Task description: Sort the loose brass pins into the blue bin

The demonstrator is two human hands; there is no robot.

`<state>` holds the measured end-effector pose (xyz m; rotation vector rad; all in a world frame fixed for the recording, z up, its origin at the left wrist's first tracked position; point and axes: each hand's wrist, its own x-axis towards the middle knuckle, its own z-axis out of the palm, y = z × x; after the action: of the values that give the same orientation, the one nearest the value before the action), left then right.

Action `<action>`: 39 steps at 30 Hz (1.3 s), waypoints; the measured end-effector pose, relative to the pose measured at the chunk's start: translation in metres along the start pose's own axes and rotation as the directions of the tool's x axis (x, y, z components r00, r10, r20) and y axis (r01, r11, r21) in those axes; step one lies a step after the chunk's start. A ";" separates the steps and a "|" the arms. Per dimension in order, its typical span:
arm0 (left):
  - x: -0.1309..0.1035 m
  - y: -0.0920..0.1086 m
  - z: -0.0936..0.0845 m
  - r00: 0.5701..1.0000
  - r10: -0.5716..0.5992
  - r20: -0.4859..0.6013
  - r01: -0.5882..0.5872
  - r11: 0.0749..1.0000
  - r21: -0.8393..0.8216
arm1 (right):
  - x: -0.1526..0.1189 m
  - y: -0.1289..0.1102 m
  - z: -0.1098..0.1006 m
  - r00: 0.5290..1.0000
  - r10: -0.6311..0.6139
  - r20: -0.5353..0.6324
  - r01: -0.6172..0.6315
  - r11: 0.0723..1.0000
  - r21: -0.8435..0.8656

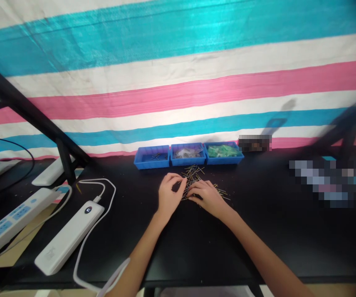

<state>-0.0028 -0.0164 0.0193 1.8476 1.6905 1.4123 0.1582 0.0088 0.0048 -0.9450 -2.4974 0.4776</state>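
Thin metal pieces like screws or drill bits (193, 171) lie in a loose pile on the black table. My left hand (171, 194) is at the pile's left edge, thumb and fingers curved toward each other; anything at its fingertips is too small to name. Over the front of the pile is my right hand (207, 197), fingers bent down among the pieces, and what it grips is hidden. Behind the pile stand three blue bins: the left bin (152, 163) has a few thin pieces, the middle bin (188, 160) clear plastic bags, the right bin (224, 160) green packets.
On the left lie a white power bank (69, 237) with a looping white cable (111, 198) and a power strip (20, 218). Black frame bars (35, 111) rise at both sides. A striped sheet (178, 90) hangs behind. Blurred-out items sit at the right.
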 end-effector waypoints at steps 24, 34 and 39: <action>-0.009 0.003 0.014 0.967 -0.209 0.144 0.251 0.875 -0.414 | 0.005 0.000 -0.006 0.891 0.441 -0.105 -0.142 0.491 0.860; -0.008 0.002 0.013 0.971 -0.224 0.077 0.235 0.870 -0.434 | 0.006 0.000 -0.004 0.885 0.451 -0.119 -0.217 0.624 0.750; -0.008 0.001 0.014 0.973 -0.209 0.100 0.232 0.888 -0.397 | 0.004 -0.011 -0.003 0.953 0.269 -0.138 -0.150 0.816 0.558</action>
<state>0.0093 -0.0181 0.0093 1.4055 1.3938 1.4669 0.1509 0.0041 0.0138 -0.9731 -1.9038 1.0354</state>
